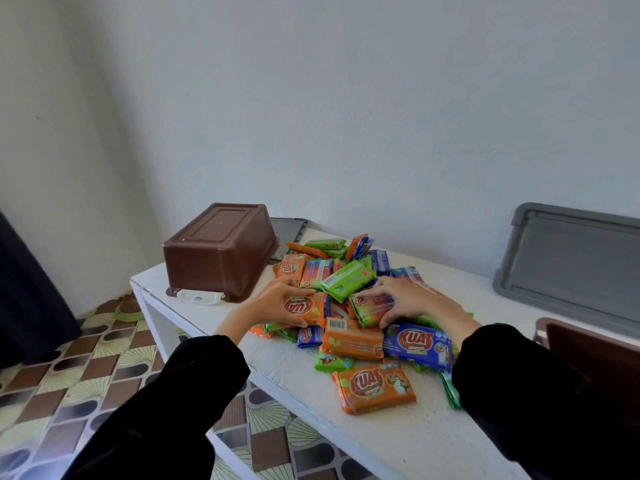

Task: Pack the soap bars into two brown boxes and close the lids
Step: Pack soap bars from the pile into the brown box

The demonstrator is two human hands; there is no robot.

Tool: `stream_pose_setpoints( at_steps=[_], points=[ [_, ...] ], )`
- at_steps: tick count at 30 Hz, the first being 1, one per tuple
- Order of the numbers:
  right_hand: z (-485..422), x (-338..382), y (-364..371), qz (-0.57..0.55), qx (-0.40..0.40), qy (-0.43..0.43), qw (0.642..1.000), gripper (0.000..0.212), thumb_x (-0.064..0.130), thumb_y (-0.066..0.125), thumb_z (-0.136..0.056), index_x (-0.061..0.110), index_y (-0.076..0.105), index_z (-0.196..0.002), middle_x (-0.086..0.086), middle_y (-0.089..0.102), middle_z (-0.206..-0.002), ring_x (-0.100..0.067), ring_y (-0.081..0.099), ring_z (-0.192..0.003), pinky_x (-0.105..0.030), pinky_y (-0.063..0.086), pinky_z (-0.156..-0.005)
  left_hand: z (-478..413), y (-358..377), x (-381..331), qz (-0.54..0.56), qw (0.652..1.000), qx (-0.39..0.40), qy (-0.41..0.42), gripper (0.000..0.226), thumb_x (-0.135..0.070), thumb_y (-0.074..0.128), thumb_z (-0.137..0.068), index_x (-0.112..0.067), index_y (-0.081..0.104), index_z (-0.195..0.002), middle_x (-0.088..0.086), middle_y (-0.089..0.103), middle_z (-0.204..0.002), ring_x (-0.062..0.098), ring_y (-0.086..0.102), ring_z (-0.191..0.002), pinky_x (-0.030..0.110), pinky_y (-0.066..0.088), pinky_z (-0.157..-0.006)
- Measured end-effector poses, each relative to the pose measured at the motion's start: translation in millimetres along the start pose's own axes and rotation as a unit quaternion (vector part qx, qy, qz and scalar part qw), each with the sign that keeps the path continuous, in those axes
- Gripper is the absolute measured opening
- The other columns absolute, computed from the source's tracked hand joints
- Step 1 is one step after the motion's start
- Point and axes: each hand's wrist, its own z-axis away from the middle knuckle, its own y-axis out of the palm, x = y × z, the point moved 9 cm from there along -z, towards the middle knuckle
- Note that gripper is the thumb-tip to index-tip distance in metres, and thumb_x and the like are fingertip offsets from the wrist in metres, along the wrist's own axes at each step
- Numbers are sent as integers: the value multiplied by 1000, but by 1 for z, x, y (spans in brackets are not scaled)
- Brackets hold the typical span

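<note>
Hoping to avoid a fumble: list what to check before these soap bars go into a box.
1. Left hand grips orange bar: ok.
2. Right hand grips rainbow bar: ok.
3. Brown box mouth up: not ok, it is upside down.
4. Second box at right ready: cannot tell, mostly out of frame.
5. Grey lid off, in view: ok.

Both hands out in front, side by side.
Left hand [289, 299] grips an orange soap bar [306, 306]; right hand [412, 301] curls over a striped soap bar [372, 304].
</note>
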Motion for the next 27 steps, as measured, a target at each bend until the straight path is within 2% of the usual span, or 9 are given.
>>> stream_pose_setpoints(
  at_steps=[4, 7, 9, 11, 14, 17, 21, 24, 27],
  points=[
    [7, 3, -12, 30, -55, 10, 998, 75, 35, 77, -70, 34, 42, -137, -5, 45, -126, -22, 44, -116, -30, 37, -96, -3, 5, -8, -68, 997, -5, 35, 72, -46, 73, -70, -24, 48, -134, 2, 54, -118, 17, 47, -105, 21, 27, -83],
    [22, 0, -35, 8, -95, 12, 995, 75, 35, 79, -68, 27, 47, -135, -7, 54, -127, -23, 51, -114, -27, 38, -88, -6, -3, -22, -78, 996, -23, 41, 87, -70, 56, -57, -24, 52, -131, 1, 59, -111, 12, 47, -94, 20, 29, -77],
    [39, -4, -58, -4, -114, 14, 993, 74, 35, 81, -65, 27, 50, -132, -5, 59, -125, -22, 56, -108, -24, 39, -81, -9, -16, -45, -65, 995, -45, 63, 96, -78, 47, -51, -23, 55, -130, -3, 58, -101, 10, 47, -86, 17, 33, -70],
    [63, -12, -82, -4, -134, 22, 991, 73, 35, 82, -64, 28, 52, -130, -3, 60, -125, -20, 57, -107, -23, 39, -79, -15, -31, -82, -72, 990, -60, 105, 97, -84, 46, -50, -26, 56, -128, -2, 61, -99, 14, 53, -83, 22, 43, -71],
    [108, -25, -110, 12, -145, 49, 988, 71, 35, 81, -66, 29, 52, -130, -2, 61, -122, -13, 54, -96, -21, 38, -78, -26, -48, -144, -83, 984, -49, 148, 77, -67, 64, -64, -30, 52, -130, -5, 60, -101, 11, 53, -82, 23, 43, -69],
    [163, -42, -126, 41, -153, 92, 983, 71, 38, 81, -65, 29, 52, -130, -3, 64, -115, -10, 52, -87, -21, 37, -75, -35, -47, -217, -80, 973, -27, 214, 72, -61, 69, -66, -31, 52, -129, -7, 61, -102, 11, 56, -85, 29, 48, -73],
    [255, -82, -125, 37, -150, 182, 971, 72, 41, 79, -66, 24, 52, -130, 0, 61, -109, -11, 51, -89, -22, 37, -78, -34, -8, -326, -64, 949, 14, 310, 65, -51, 73, -69, -28, 55, -127, -7, 63, -98, 10, 55, -83, 29, 47, -76],
    [311, -110, -103, 40, -116, 233, 965, 70, 41, 79, -66, 21, 53, -128, -4, 65, -111, -12, 54, -89, -22, 38, -78, -29, 32, -389, -55, 929, 50, 364, 65, -51, 74, -68, -27, 56, -126, -3, 66, -105, 11, 57, -86, 30, 47, -79],
    [350, -140, -73, 31, -94, 279, 955, 71, 41, 79, -66, 21, 53, -129, -5, 65, -113, -14, 56, -92, -21, 42, -75, -30, 83, -431, -88, 912, 103, 386, 69, -53, 74, -68, -24, 55, -128, -2, 65, -114, 15, 59, -98, 26, 44, -81]
  ],
)
